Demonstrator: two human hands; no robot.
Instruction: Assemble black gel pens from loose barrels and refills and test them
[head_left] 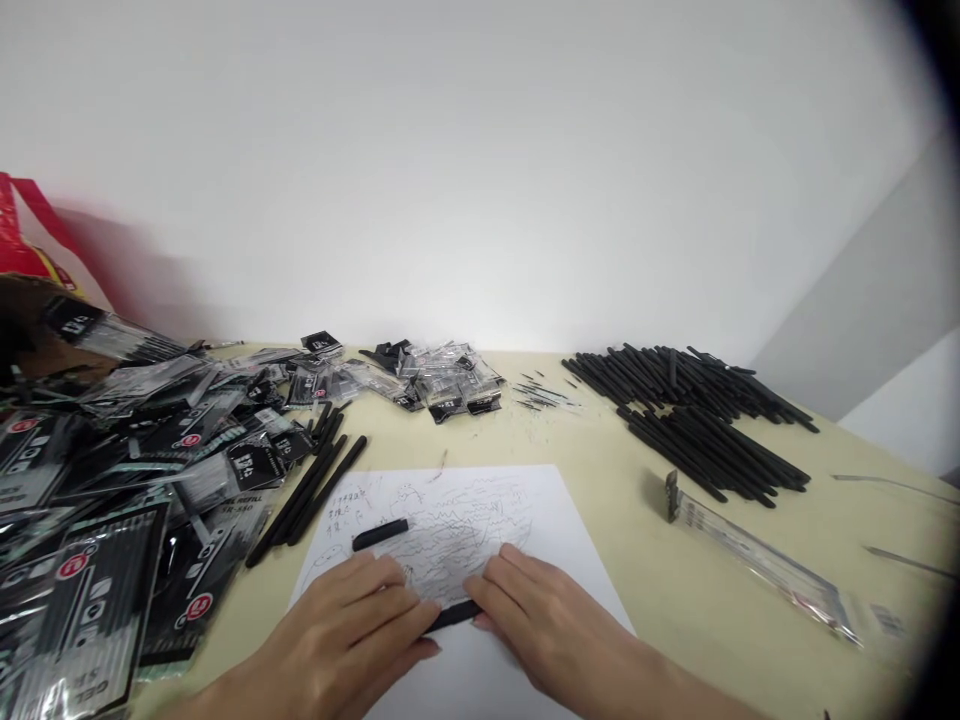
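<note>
A black pen [453, 615] lies level between my two hands, above a sheet of white paper [577, 540] covered in scribbles. My left hand [352, 620] is closed around its left end, and my right hand [536, 615] grips the other end. The fingers hide much of the pen, so I cannot tell whether it is whole. Just beyond my left hand, a black pen cap [380, 534] rests on the paper. Several black pens [311, 490] lie together at the paper's left edge.
Refill packets [187, 440] are heaped across the left, near a red bag [37, 230]. More packets [450, 378] and loose refills [544, 392] lie at the back. Black pens [697, 390] are piled at the back right. A clear packet [765, 555] lies nearer on the right.
</note>
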